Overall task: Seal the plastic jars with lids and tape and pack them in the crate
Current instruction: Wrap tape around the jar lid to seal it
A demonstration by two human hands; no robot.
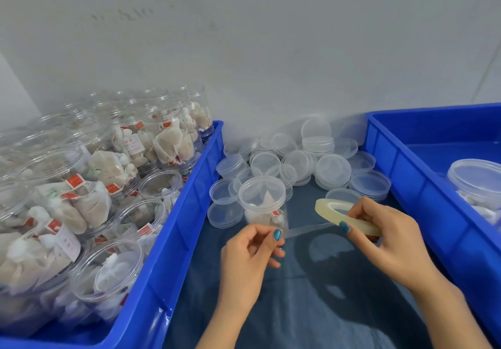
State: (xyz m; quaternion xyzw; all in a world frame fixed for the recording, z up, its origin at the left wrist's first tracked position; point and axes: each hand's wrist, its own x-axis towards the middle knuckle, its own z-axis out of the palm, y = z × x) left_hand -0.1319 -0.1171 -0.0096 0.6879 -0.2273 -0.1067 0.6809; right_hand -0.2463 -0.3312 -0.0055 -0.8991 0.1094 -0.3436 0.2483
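Note:
A clear plastic jar (262, 199) with a lid on and tea bags inside stands on the blue cloth in the middle. My left hand (252, 251) pinches the free end of a clear tape strip (306, 229) just below the jar. My right hand (385, 237) grips the roll of clear tape (328, 207) to the right of the jar. The strip stretches between my two hands. The blue crate (401, 164) on the right holds one lidded jar (477, 183).
A blue crate (173, 229) on the left is heaped with several open jars of tea bags (103, 175). A pile of loose clear lids (303, 159) lies behind the jar against the grey wall. Blue cloth (311, 308) covers the table near me.

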